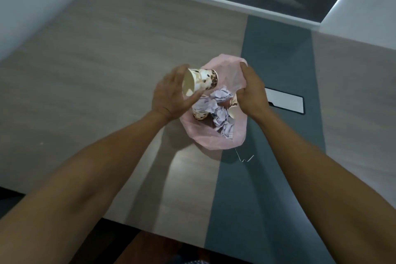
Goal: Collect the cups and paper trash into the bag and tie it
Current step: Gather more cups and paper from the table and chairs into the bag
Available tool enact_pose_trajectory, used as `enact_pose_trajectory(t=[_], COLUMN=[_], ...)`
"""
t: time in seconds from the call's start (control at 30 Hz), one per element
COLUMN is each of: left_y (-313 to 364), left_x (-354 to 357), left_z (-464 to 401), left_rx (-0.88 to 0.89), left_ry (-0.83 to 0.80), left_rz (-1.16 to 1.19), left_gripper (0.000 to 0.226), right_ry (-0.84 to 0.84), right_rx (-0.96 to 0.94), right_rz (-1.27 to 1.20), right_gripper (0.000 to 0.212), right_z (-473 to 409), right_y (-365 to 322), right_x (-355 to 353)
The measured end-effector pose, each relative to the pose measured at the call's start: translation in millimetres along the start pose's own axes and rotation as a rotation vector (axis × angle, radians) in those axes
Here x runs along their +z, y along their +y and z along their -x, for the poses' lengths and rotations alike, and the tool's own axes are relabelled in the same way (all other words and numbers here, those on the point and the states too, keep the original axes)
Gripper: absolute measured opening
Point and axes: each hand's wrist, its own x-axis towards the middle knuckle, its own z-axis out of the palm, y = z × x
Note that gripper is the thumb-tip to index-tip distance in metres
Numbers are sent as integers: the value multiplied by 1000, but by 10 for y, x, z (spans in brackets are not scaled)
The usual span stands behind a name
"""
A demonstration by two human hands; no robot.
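A pink plastic bag (214, 141) stands open on the table (85, 92). Inside it lie crumpled pale paper (220, 113) and two spotted paper cups, one at the left wall (199, 114) and one partly hidden at the right (233, 106). My left hand (169, 96) holds a third spotted paper cup (199, 81) on its side above the bag's left rim, its mouth turned toward me. My right hand (250, 92) pinches the bag's right rim and holds it up.
A dark teal strip (267, 178) runs down the wooden table. A white rectangular panel (287, 100) sits flush in it right of the bag. A thin bent wire (244, 157) lies just below the bag. The table's near edge is close to me.
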Motion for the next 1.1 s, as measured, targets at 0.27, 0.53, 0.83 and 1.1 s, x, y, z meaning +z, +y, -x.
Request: enact_pose_trajectory(t=[0.27,0.53,0.83,1.1], left_y=[683,705,-28,96], left_x=[496,695,567,737], left_z=[-270,-248,161,176], left_rx=[32,98,-920,-1015], left_ry=[-204,-46,-253,-206], left_rz=[83,129,344,392], left_gripper=[82,47,82,29], right_ry=[50,41,90,136], right_rx=[-26,-1,19,34], right_rz=[6,-4,-79,11], right_gripper=[71,78,80,80], right_z=[-60,-148,-252,-317], right_y=[88,238,292,455], right_x=[-173,-209,-291,-260])
